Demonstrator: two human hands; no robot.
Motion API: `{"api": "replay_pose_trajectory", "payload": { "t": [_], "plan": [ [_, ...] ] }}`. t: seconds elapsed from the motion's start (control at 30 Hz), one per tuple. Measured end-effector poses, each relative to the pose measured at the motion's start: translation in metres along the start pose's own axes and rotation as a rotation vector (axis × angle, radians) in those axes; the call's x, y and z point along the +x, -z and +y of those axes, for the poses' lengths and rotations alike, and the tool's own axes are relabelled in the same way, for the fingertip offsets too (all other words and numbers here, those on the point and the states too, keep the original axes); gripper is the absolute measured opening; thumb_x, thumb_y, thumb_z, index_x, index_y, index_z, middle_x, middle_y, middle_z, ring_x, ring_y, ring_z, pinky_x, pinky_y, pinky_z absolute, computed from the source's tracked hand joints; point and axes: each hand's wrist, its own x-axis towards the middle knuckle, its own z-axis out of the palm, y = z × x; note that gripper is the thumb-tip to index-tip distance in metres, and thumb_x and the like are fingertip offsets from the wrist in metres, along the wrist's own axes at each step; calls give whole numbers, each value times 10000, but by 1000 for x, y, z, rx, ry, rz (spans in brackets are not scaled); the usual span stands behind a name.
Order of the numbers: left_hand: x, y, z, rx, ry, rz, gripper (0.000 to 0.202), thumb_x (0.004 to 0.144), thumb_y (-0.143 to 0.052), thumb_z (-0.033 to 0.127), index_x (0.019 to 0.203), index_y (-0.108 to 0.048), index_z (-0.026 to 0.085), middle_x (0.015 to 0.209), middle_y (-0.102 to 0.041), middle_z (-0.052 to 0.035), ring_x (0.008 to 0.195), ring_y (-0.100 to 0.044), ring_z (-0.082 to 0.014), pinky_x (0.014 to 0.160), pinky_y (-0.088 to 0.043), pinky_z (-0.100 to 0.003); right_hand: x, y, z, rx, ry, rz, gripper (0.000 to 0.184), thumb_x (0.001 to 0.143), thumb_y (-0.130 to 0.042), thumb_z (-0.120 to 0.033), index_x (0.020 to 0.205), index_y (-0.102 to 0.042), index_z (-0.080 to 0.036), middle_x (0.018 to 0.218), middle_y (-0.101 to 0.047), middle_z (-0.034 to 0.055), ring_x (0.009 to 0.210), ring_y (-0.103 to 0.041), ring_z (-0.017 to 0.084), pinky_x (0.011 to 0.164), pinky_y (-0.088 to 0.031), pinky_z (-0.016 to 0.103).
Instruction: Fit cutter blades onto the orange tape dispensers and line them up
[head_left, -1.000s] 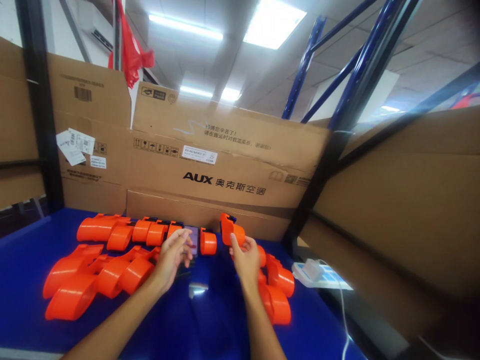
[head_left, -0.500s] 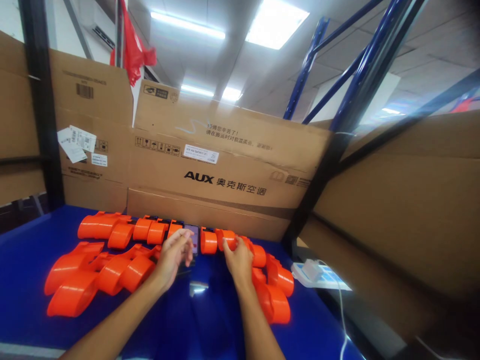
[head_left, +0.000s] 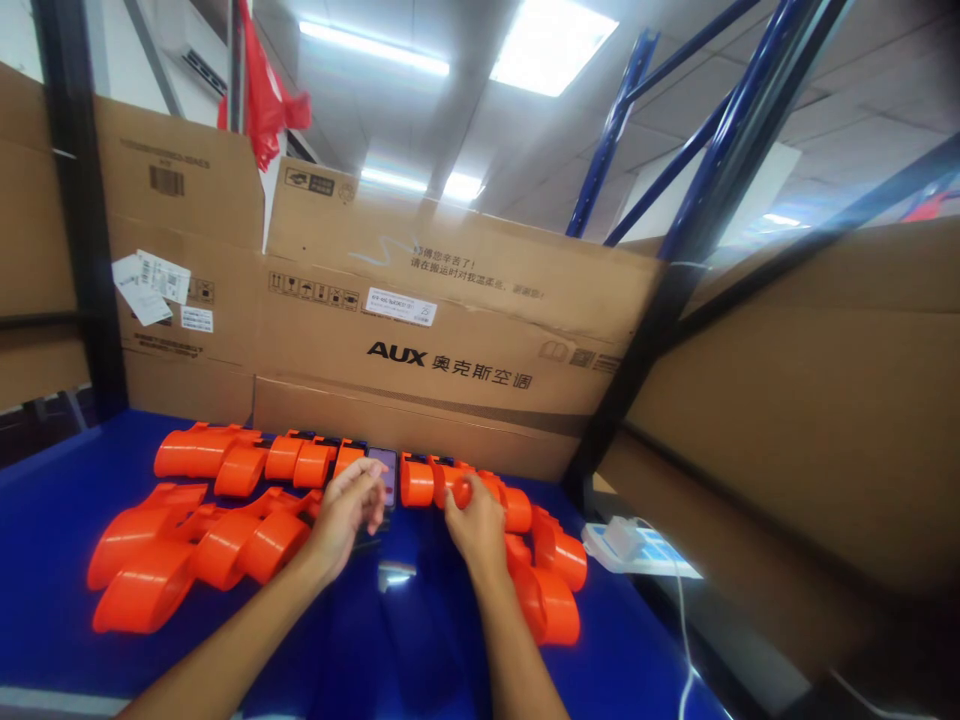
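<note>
Many orange plastic parts lie on a blue table [head_left: 420, 640]. My right hand [head_left: 474, 523] grips one orange part [head_left: 452, 484] that now rests in the back row beside another orange cylinder [head_left: 416, 482]. My left hand [head_left: 343, 512] hovers with loosely curled fingers just in front of a phone [head_left: 386, 474] that stands against the back row; nothing shows in its fingers. A cluster of larger orange pieces [head_left: 187, 550] lies left of my left hand.
A cardboard wall with AUX print [head_left: 450, 340] closes the back, more cardboard [head_left: 810, 420] the right side. Orange parts [head_left: 551, 585] are stacked right of my right hand. A white charger with cable [head_left: 622, 540] lies at the table's right edge. Blue rack posts [head_left: 705, 160] rise behind.
My right hand lowered the orange part from an upright raised position and set it into the back row. The left hand stayed in place.
</note>
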Motion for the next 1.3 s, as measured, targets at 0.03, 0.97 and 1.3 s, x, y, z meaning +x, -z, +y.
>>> {"api": "replay_pose_trajectory", "payload": {
  "t": [0.03,0.97,1.3],
  "plan": [
    [0,0,0,1,0,2,394,761,-735,467,1003,-612,182,660,-593,31,454,-517,-86,406,-376,-189,-1,3,-1,-3,5,4,328,869,-534,-333,1106,-649,-138,1039,-702,133,974,-645,277,841,-470,345],
    [3,3,-5,197,34,-41,346,773,-692,470,953,-629,181,673,-627,5,449,-551,-102,404,-356,-191,-8,14,14,-413,-67,-78,485,905,-546,-403,1361,-527,-239,1127,-649,175,1022,-587,362,844,-412,479],
    [2,-3,3,153,3,6,328,786,-684,475,911,-614,180,635,-607,26,430,-530,-86,405,-359,-184,-3,29,-3,-225,-108,109,449,870,-537,-356,1277,-530,-165,1066,-643,152,959,-619,310,799,-447,372]
  ]
}}
